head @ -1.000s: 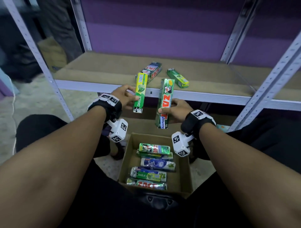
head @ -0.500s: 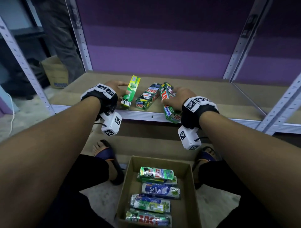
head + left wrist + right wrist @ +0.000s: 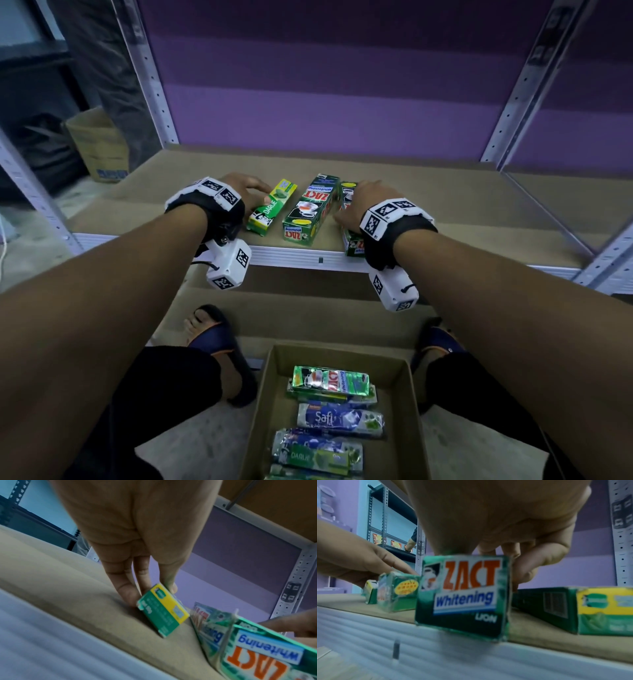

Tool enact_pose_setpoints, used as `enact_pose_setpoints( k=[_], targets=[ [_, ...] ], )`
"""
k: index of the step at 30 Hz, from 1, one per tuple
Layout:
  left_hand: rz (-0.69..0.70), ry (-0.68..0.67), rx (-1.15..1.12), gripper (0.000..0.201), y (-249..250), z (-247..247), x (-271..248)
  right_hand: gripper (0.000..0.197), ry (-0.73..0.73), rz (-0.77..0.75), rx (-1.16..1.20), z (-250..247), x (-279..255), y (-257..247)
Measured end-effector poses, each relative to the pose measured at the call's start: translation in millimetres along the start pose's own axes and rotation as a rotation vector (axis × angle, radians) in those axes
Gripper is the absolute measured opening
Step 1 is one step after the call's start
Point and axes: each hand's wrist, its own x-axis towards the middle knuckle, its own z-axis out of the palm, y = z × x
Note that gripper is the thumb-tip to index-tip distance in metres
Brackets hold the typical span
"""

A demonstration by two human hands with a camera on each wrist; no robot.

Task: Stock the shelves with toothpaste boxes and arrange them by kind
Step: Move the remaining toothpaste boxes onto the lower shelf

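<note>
On the brown shelf [image 3: 445, 205] my left hand [image 3: 265, 195] pinches the far end of a green-and-yellow Darlie box [image 3: 272, 209] between thumb and fingers [image 3: 128, 592]; the box [image 3: 163, 611] lies tilted on the board. A green Zact box [image 3: 310, 212] lies free just to its right. My right hand [image 3: 352, 205] grips a second Zact box [image 3: 464, 596] from above, thumb on one side and fingers [image 3: 530, 568] on the other. Its near end [image 3: 352, 245] juts over the shelf's front edge. Another Darlie box [image 3: 590, 609] lies right of it, hidden in the head view.
A cardboard carton [image 3: 342, 358] on the floor below holds several more toothpaste boxes. My sandalled feet [image 3: 212, 329] flank it. Perforated metal posts [image 3: 520, 85] stand at the shelf's corners. A brown carton [image 3: 99, 144] sits on the floor beyond the left post.
Both hands have brought their boxes down from the air onto the shelf. The Darlie box now lies left of the middle Zact box, and the right hand's Zact box lies to its right.
</note>
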Motion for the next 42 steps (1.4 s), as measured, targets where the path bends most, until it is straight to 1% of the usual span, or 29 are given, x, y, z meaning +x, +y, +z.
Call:
enact_pose_setpoints(
  k=[4, 7, 12, 14, 18, 21, 23, 25, 31, 32, 34, 38, 42],
  targets=[
    [-0.013, -0.013, 0.003, 0.02, -2, 3, 13, 0.043, 0.012, -0.009, 0.002, 5, 14, -4],
    [-0.022, -0.001, 0.002, 0.013, -5, 7, 19, 0.044, -0.012, -0.001, -0.022, 7, 22, -7],
    [-0.027, 0.017, -0.031, 0.011, -6, 9, 20, 0.044, -0.029, -0.001, -0.041, 8, 28, -7],
    [-0.026, 0.022, -0.038, 0.009, -5, 9, 19, 0.048, -0.048, 0.002, -0.042, 7, 27, -7],
    [-0.013, 0.044, 0.054, 0.022, -2, 11, 13, 0.062, -0.084, -0.026, -0.085, 0, 22, -3],
    [0.056, 0.055, 0.177, 0.032, 6, 9, 0, 0.067, -0.085, -0.082, -0.124, -13, 10, 2],
    [0.109, 0.053, 0.256, 0.039, 16, 5, -11, 0.063, -0.083, -0.124, -0.156, -23, -1, 3],
    [0.152, 0.05, 0.283, 0.041, 25, 0, -22, 0.056, -0.074, -0.153, -0.144, -36, -13, 4],
    [0.25, -0.048, 0.309, 0.05, 52, -13, -61, 0.027, -0.087, -0.159, 0.085, -69, -44, 17],
    [0.26, -0.06, 0.311, 0.05, 56, -14, -67, 0.024, -0.096, -0.16, 0.135, -73, -48, 20],
    [0.287, -0.082, 0.32, 0.049, 63, -15, -79, 0.026, -0.137, -0.171, 0.212, -77, -56, 26],
    [0.358, -0.142, 0.333, 0.045, 70, -16, -100, 0.023, -0.239, -0.227, 0.238, -78, -72, 37],
    [0.357, -0.161, 0.328, 0.042, 70, -14, -114, 0.017, -0.293, -0.213, 0.305, -72, -85, 49]
  ],
)
